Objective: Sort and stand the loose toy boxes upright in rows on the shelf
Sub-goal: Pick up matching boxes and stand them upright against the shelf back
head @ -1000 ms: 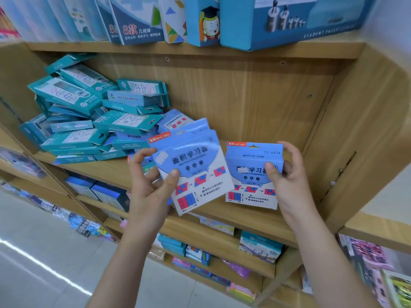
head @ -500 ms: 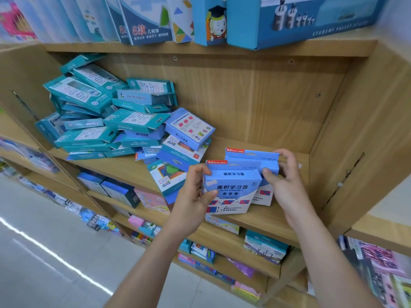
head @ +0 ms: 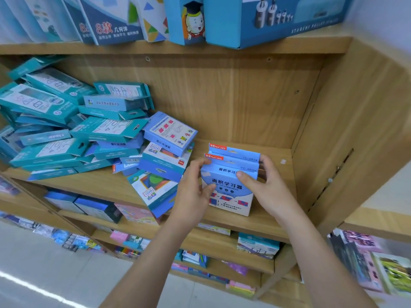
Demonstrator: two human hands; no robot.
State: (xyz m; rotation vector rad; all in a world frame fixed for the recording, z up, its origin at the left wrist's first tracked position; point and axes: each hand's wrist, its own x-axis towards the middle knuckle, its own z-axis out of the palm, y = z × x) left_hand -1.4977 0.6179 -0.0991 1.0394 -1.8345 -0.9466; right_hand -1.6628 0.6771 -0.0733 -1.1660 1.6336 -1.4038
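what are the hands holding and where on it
The two upright light blue boxes on the shelf: the left hand grips their left edge, the right hand their right edge, with both thumbs on the front face.

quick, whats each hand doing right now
Left hand: grips the front blue box.
Right hand: grips that box plus the back blue box.

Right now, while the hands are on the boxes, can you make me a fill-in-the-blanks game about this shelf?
1. The blue boxes held by the left hand and the right hand stand ____.
2. The messy pile of teal boxes lies on their ____ side.
3. The shelf under them is made of ____.
Missing words: upright, left, wood.
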